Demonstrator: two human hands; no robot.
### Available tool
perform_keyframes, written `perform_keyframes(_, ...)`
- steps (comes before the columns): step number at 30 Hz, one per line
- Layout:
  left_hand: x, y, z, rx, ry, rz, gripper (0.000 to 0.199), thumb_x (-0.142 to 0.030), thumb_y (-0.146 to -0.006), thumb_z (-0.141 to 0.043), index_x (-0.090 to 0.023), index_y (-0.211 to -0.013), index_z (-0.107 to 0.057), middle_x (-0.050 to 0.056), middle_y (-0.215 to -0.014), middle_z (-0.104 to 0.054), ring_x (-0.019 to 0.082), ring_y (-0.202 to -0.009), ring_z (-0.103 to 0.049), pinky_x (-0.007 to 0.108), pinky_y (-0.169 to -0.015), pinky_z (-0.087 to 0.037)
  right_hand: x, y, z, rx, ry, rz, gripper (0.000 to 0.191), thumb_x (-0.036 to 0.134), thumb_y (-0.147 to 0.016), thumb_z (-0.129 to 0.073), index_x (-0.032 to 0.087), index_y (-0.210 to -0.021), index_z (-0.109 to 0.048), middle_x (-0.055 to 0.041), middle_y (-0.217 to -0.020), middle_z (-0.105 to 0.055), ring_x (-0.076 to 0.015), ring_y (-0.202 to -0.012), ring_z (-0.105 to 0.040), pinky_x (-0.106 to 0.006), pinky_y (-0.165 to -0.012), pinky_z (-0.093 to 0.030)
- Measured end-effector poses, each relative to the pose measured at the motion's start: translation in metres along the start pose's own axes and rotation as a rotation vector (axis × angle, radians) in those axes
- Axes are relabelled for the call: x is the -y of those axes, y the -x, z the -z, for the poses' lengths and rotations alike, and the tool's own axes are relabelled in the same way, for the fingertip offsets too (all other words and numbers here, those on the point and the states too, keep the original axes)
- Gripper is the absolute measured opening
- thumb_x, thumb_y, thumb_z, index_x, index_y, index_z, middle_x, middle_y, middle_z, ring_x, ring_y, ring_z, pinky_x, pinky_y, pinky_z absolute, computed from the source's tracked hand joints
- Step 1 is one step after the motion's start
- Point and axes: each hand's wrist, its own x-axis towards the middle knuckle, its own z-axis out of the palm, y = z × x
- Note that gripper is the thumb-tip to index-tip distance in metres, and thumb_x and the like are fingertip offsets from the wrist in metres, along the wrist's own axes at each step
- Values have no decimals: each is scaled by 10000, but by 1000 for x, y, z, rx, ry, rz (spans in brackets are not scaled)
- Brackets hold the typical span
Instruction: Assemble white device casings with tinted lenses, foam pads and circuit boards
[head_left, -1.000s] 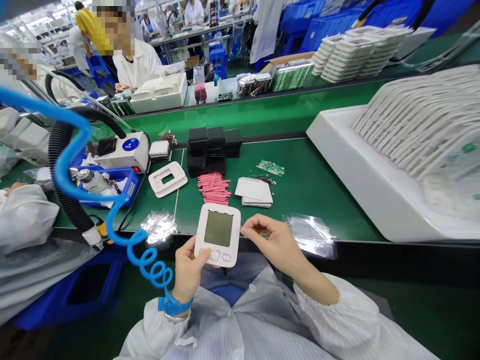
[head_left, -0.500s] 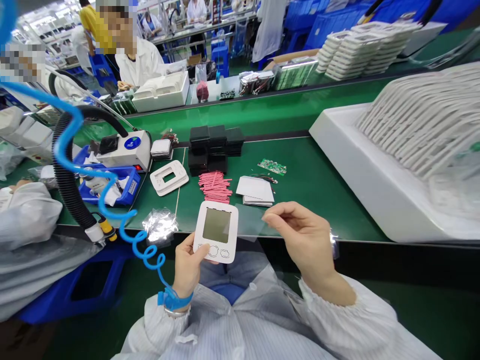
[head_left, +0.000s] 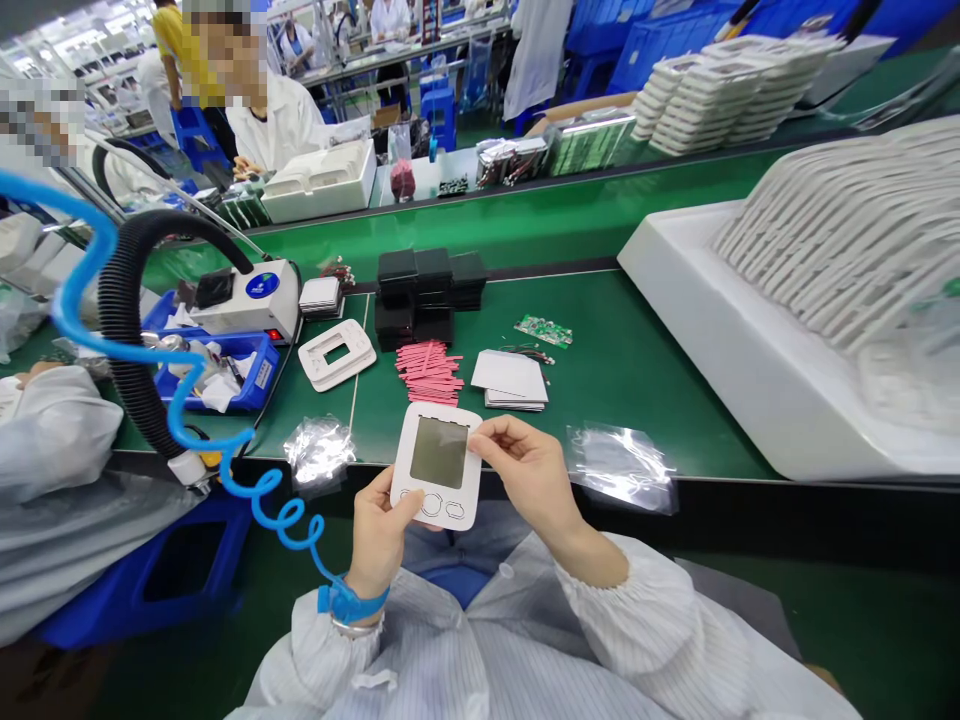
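Note:
My left hand (head_left: 382, 525) grips the lower left corner of a white device housing (head_left: 405, 470), its thumb on the front face near the button outlines. A grey-green screen (head_left: 439, 452) sits in the housing, which is tilted toward me just off the bench edge. At the screen's upper right edge, my right hand (head_left: 525, 470) is closed in a pinch with the fingertips against the housing. A clear film seen in these fingers a moment ago is hard to make out now. Pink strips (head_left: 429, 375) lie just beyond the housing, beside a stack of white squares (head_left: 511, 380).
Clear film sheets (head_left: 622, 465) lie at right, more (head_left: 321, 450) at left. Black blocks (head_left: 416, 295), a white frame (head_left: 337, 355) and a circuit board (head_left: 544, 330) lie further back. A white foam tray (head_left: 675, 300) stands right. A blue coiled cord (head_left: 262, 490) runs to my left wrist.
My right hand has moved left, from beside the housing to the screen's edge, bringing the clear film with it. The film sheets at right are now uncovered. The housing has shifted slightly right.

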Motion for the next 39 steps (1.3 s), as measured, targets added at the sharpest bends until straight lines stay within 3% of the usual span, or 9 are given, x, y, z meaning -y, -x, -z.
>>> perform_keyframes(16,-2,4,-1,1,19,-1,264,-200,-671,-683,-141,-928,-674,12,-696,-684,161,-580,-642,214,-422,-504,-7,1,0,-16,106,67,170,312,-728,-642,173,-661,-570,25,-594,-505,-102,-538,-411,-251,-510,-333)
perform_keyframes(19,-2,4,-1,0,22,-2,275,-204,-672,-687,-146,-940,-674,16,-722,-689,162,-589,-644,212,-421,-501,-10,5,0,-40,229,174,138,281,-771,-608,181,-683,-572,31,-588,-489,-100,-527,-385,-253,-505,-328)
perform_keyframes(24,-2,5,0,1,26,-2,301,-209,-672,-690,-146,-965,-667,29,-762,-699,177,-626,-654,210,-419,-498,-7,8,-2,-58,448,494,112,164,-806,-554,194,-699,-532,8,-674,-534,-125,-621,-446,-269,-575,-371)
perform_keyframes(26,-2,6,0,1,29,0,313,-209,-670,-691,-142,-975,-663,32,-761,-700,181,-629,-655,214,-417,-499,-7,8,-2,-77,475,545,67,157,-801,-555,199,-756,-528,-1,-729,-528,-130,-641,-450,-270,-577,-379)
perform_keyframes(32,-5,6,0,1,28,4,316,-208,-680,-685,-134,-986,-659,38,-759,-706,183,-639,-656,225,-437,-509,-7,1,4,-145,481,396,177,292,-798,-584,207,-944,-532,-29,-846,-508,-153,-707,-473,-286,-611,-415)
perform_keyframes(35,-5,7,0,17,10,5,326,-220,-681,-686,-134,-994,-660,41,-765,-709,182,-617,-653,233,-435,-511,-5,-5,6,-64,553,296,183,362,-767,-619,202,-834,-558,-10,-745,-536,-155,-657,-478,-285,-593,-399)
perform_keyframes(39,-3,7,3,51,-63,-24,367,-249,-705,-680,-148,-1057,-652,53,-823,-718,196,-665,-664,266,-500,-542,2,-10,9,-16,538,301,248,374,-824,-534,199,-649,-524,9,-619,-517,-140,-593,-461,-277,-581,-368)
